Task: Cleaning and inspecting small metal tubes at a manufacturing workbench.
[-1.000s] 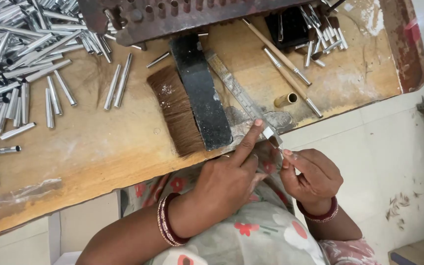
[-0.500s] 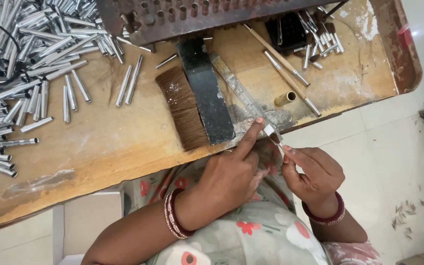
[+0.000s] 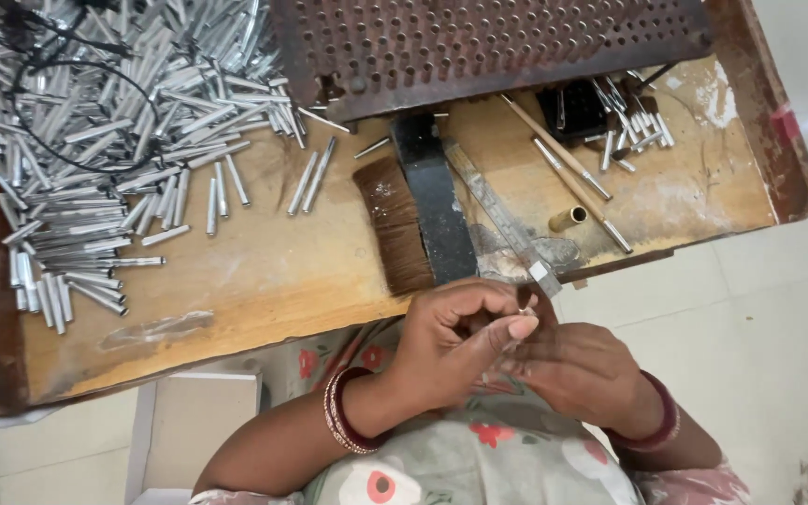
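My left hand (image 3: 455, 341) and my right hand (image 3: 582, 374) meet just in front of the near edge of the wooden work tray (image 3: 264, 281). Together they pinch a small silver metal tube (image 3: 526, 305) between the fingertips. The left fingers curl over the right ones and hide most of the tube. Red bangles sit on both wrists. The end of a flat metal strip (image 3: 507, 229) on the tray lies right beside the fingertips.
A big heap of silver metal tubes (image 3: 95, 168) fills the tray's left. A black-backed brush (image 3: 399, 224) lies in the middle, below a rusty perforated plate (image 3: 497, 47). To the right lie thin rods (image 3: 563, 154), a brass sleeve (image 3: 568, 218) and a black box (image 3: 577, 108).
My left forefinger, stretched out toward the strip's end before, has curled in over the tube. Both hands have closed together. The view has shifted slightly.
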